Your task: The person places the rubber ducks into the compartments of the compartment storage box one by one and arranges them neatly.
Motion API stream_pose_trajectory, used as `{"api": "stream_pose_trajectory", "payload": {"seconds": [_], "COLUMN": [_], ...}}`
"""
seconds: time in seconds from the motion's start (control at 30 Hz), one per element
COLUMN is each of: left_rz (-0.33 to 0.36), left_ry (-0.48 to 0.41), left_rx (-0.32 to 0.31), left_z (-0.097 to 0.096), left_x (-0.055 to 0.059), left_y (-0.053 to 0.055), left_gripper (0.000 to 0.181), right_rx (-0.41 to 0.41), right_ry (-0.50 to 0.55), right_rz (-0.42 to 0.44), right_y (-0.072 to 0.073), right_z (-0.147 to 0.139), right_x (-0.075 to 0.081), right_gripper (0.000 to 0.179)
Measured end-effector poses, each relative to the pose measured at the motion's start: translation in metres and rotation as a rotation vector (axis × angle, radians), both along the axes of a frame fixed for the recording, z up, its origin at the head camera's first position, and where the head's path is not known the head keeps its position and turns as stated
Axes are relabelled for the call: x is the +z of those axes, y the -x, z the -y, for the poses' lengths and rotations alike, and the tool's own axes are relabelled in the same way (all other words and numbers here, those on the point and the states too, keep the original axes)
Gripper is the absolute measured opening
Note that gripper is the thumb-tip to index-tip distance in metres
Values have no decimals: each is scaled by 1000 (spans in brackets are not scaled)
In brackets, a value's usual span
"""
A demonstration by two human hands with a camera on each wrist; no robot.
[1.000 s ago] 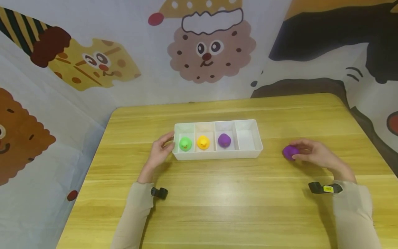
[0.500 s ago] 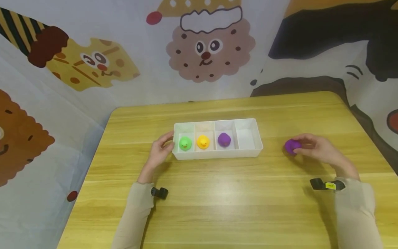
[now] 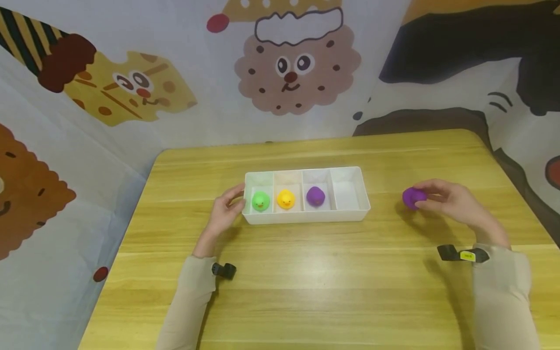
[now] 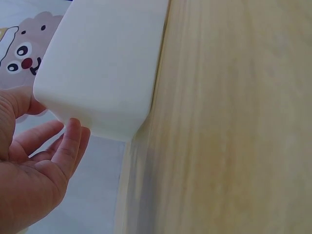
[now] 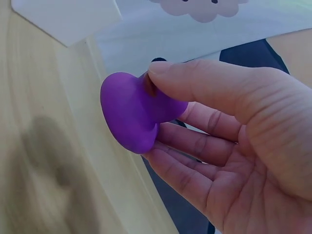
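A white divided box (image 3: 306, 217) stands on the table. From the left, its compartments hold a green rubber duck (image 3: 261, 201), a yellow rubber duck (image 3: 286, 199) and a purple rubber duck (image 3: 316, 196); the rightmost is bare. At the box's left end my left hand (image 3: 224, 209) rests with loosely extended fingers (image 4: 70, 139) against the end wall. My right hand (image 3: 452, 204) pinches another purple rubber duck (image 5: 129, 109) between thumb and fingertips, to the right of the box. Part of its head is covered by the thumb.
The wooden table (image 3: 302, 291) reaches back to a wall cloth (image 3: 205, 131) printed with cartoon snacks. A small black camera is strapped to each wrist. The box's corner (image 5: 68, 24) appears at the upper left of the right wrist view.
My right hand has moved away from me and slightly right, bringing the pinched purple duck with it. The left hand and the box have stayed in place.
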State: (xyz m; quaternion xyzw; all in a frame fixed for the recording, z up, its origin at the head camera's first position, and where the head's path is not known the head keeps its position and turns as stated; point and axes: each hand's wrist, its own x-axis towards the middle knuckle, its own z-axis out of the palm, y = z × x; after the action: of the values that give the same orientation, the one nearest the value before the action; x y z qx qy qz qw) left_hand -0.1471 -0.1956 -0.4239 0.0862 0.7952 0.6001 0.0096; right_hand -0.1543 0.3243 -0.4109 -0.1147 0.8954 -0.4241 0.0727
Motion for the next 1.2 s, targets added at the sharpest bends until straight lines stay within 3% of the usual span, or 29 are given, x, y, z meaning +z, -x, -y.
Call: {"api": "stream_pose_trajectory", "payload": {"seconds": [0.13,0.37,0.47,0.6,0.83,1.2], "left_rz": [-2,-8,-10,-10,-9,-8], "left_ry": [-11,-60,-54,-58,-21,-32], "left_rx": [-2,8,13,8,3,5], "left_z": [0,7,8,8,-1,0], "left_x": [-2,-24,-27,-24,0,0], "left_y": [0,8,10,8,-1,-2], "left_gripper": [43,42,42,42,42,42], "right_rx": [-5,-10,-27,-39,-30,-19], "right_ry": [-26,-40,-42,-61,-62,-29], "right_rz": [-12,-38,-25,-15,-8,-66], "right_y": [2,6,7,9,11,17], "right_z": [2,9,13,16,24,35], "right_x": [4,13,17,21,27,35], "right_gripper": [41,39,39,41,41,40]}}
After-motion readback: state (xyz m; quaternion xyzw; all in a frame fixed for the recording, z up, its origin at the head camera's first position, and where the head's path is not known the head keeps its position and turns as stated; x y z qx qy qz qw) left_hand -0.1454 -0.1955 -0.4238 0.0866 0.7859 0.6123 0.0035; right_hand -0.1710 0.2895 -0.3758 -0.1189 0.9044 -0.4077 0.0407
